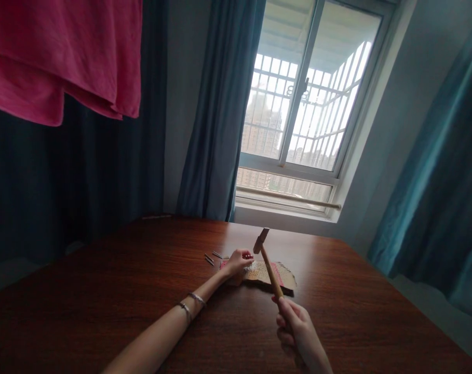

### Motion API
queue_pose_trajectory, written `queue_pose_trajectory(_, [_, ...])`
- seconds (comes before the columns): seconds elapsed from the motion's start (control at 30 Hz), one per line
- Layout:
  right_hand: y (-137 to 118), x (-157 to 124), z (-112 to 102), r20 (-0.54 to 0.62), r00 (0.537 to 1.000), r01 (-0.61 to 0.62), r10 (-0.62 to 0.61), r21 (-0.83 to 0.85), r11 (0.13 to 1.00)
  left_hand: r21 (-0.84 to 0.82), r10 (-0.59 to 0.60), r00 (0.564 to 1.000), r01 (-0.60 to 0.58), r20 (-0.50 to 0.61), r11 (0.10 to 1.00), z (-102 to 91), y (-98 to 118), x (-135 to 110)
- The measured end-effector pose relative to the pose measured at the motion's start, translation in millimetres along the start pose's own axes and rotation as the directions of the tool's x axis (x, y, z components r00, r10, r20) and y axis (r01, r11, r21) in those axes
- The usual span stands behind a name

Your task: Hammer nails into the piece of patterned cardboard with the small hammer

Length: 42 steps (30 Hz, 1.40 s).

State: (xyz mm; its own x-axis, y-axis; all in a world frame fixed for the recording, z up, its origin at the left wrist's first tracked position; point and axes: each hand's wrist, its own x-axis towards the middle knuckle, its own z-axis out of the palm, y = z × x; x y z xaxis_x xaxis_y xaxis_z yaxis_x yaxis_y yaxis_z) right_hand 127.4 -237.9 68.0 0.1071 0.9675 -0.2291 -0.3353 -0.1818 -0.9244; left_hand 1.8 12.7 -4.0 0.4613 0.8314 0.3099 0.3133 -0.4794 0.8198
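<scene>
My right hand (296, 327) is wrapped round the wooden handle of a hammer (272, 272), its head raised over the far side of a flat patterned piece. That piece (284, 275) is tan with pink parts and small dark marks, and lies on the table with a dark layer under its near edge. My left hand (239, 264), two bracelets on its forearm, rests at the piece's left part with fingers pinched together. What they hold, if anything, is too small to make out. Several thin metal rods (210, 258) lie just left of that hand.
The brown wooden table (103, 306) stretches out on both sides. Behind it stand a barred window (298, 104) and blue curtains (216, 130). A pink cloth (83, 57) hangs at the upper left. A pale rod (290, 196) runs along the windowsill.
</scene>
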Motion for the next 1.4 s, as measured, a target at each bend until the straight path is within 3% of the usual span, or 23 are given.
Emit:
queue_pose_trajectory(0.47, [1,2,6,0.001,1.0,0.03,-0.03,-0.082,0.996,0.054,-0.037,0.999,0.038,-0.016,0.998,-0.9,8,-3])
queue_pose_trajectory(1.0, [5,3,9,0.018,0.998,0.061,-0.059,-0.138,0.988,-0.012,-0.078,0.997,0.078,-0.027,0.997,-1.6,16,-8])
queue_pose_trajectory(1.4, [5,3,8,0.031,0.997,0.077,-0.073,-0.132,0.988,0.027,-0.04,0.999,0.04,-0.028,0.999,2.5,1,-1])
